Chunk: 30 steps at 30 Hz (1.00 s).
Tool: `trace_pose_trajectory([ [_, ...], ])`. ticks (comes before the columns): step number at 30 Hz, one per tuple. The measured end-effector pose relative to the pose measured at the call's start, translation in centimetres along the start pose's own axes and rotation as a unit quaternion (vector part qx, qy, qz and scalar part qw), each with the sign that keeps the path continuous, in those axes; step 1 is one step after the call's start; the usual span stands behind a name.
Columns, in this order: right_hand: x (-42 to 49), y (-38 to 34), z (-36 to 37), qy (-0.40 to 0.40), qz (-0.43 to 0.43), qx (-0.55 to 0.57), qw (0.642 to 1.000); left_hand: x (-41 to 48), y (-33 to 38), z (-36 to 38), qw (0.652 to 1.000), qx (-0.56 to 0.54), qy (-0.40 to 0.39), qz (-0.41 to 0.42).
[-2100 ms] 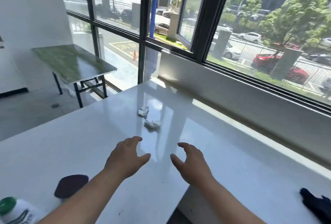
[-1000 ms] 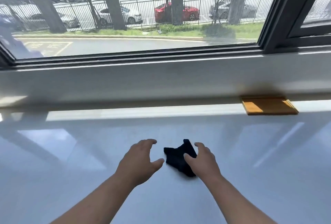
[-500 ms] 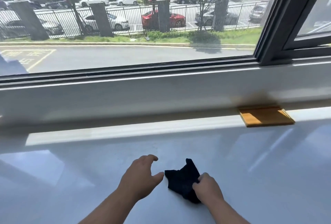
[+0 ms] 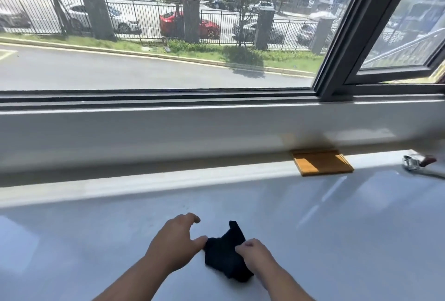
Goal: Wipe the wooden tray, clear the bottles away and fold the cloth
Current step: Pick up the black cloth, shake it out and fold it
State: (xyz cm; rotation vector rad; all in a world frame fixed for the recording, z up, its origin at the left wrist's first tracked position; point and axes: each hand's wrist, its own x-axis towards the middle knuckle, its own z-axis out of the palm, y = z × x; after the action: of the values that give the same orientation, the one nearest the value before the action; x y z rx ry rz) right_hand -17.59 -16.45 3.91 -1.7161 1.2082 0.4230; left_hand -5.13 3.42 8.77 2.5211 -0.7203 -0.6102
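Observation:
A small dark crumpled cloth lies on the white counter near its front edge. My right hand rests on the cloth's right side with its fingers closed on the fabric. My left hand hovers just left of the cloth, fingers apart, thumb tip touching or nearly touching the cloth's left edge. A flat wooden tray lies far back on the right, against the base of the window ledge. No bottles are in view.
A metal object with a red part sits at the far right edge of the counter, right of the tray. A white ledge and a large window run along the back.
The view swung from the counter's left end toward the window. Both hands came to the dark cloth; my right hand closed on it, and my left hand moved up to its left edge.

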Motion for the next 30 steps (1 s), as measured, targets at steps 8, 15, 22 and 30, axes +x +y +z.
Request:
trace_pose_trajectory([
  [8, 1.0, -2.8, -3.0, -0.119, 0.000, 0.184, 0.976, 1.2, 1.5, -0.6, 0.999, 0.000, 0.034, -0.042],
  [15, -4.4, -10.6, -11.0, -0.258, -0.207, 0.431, 0.839, 1.6, 7.6, -2.6, 0.994, -0.109, 0.028, 0.003],
  [22, -7.3, -13.0, -15.6, -0.309, -0.257, 0.523, 0.752, 3.0, 13.4, -5.1, 0.977, -0.153, 0.141, 0.045],
  [30, -6.8, -10.6, -17.3, -0.134, -0.278, 0.375, 0.874, 4.8, 16.1, -7.9, 0.893, -0.433, 0.115, -0.036],
])
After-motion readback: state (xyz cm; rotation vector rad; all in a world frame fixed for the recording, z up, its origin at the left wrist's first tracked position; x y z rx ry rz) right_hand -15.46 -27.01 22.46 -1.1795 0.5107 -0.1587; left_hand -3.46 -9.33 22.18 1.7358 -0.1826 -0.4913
